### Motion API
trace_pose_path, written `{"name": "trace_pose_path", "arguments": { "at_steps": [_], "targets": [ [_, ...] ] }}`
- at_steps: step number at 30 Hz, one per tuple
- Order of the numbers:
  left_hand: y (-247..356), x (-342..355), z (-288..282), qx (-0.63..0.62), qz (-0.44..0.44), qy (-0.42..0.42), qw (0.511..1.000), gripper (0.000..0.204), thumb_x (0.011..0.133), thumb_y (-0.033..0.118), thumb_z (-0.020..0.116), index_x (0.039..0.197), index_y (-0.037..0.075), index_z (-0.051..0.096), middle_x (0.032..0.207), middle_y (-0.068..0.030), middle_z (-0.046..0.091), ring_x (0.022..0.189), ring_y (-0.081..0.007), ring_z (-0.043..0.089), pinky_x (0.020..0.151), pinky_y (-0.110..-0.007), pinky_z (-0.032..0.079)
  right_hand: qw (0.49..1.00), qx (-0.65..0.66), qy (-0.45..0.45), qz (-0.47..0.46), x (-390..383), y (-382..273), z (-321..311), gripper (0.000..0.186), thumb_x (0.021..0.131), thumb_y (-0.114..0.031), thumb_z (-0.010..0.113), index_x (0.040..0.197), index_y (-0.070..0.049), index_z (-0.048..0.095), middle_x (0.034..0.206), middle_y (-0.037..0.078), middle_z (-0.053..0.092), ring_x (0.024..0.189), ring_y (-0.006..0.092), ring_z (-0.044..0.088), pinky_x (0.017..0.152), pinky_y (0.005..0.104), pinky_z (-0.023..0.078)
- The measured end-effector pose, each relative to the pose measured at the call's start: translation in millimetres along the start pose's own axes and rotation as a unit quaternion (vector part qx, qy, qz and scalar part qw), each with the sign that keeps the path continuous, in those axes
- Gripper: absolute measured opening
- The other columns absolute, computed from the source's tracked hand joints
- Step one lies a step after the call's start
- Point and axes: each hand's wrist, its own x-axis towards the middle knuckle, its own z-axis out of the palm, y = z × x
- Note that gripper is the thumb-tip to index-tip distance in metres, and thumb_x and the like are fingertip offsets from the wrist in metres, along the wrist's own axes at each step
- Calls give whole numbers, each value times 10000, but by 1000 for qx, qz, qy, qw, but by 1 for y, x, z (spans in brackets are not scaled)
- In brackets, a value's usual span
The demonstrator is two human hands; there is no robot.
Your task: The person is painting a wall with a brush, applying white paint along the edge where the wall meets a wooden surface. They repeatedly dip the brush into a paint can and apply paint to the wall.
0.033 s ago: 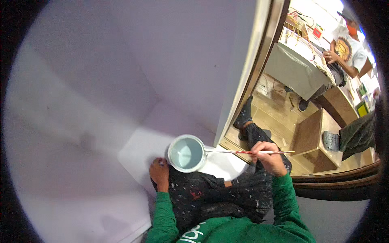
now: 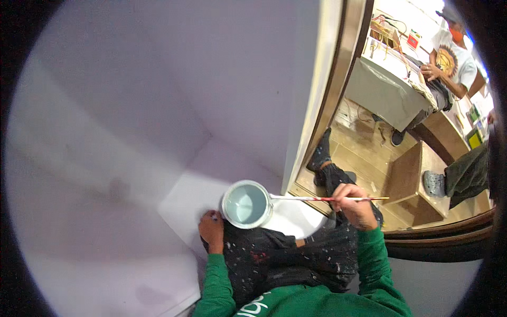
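A round pot (image 2: 245, 222) of pale grey-blue paint sits by my dark, paint-spattered trousers, over a white surface (image 2: 182, 203). My right hand (image 2: 353, 206) grips a long thin paintbrush (image 2: 311, 198), red and white with a yellowish end, held level with its left end at the pot's right rim. My left hand (image 2: 211, 231) is beside the pot's lower left, fingers curled on or near my knee; whether something is in them is hidden.
Pale lilac walls (image 2: 116, 95) enclose me left and ahead. Right, past a wooden frame (image 2: 338, 79), are a person (image 2: 448, 63) in white by a wire-strewn counter (image 2: 388, 95), another person's leg (image 2: 470, 169) in a grey clog, and a plywood box (image 2: 406, 185).
The whole view has shifted slightly, so the pot and both my hands appear a little lower and further right. My grip on the paintbrush looks the same.
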Motion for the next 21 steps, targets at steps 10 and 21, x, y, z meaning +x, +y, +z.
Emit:
{"name": "trace_pose_path", "arguments": {
  "at_steps": [10, 21],
  "targets": [
    [19, 9, -4, 57, -1, -7, 998, 243, 890, 354, 669, 882, 137, 780, 866, -97, 762, 842, -334, 719, 781, -462, 544, 950, 159, -109, -246, 84, -120, -17, 331, 964, -247, 654, 1177, 5, 672, 872, 137, 672, 690, 168, 635, 581, 274, 492],
    [17, 7, -5, 73, -32, -58, 995, 277, 893, 367, 658, 951, 132, 794, 926, -154, 763, 906, -355, 725, 842, -467, 541, 939, 98, -163, -288, 178, -232, 3, 312, 951, -215, 688, 1165, 13, 680, 955, 82, 717, 809, 107, 652, 690, 217, 507]
  ]
}}
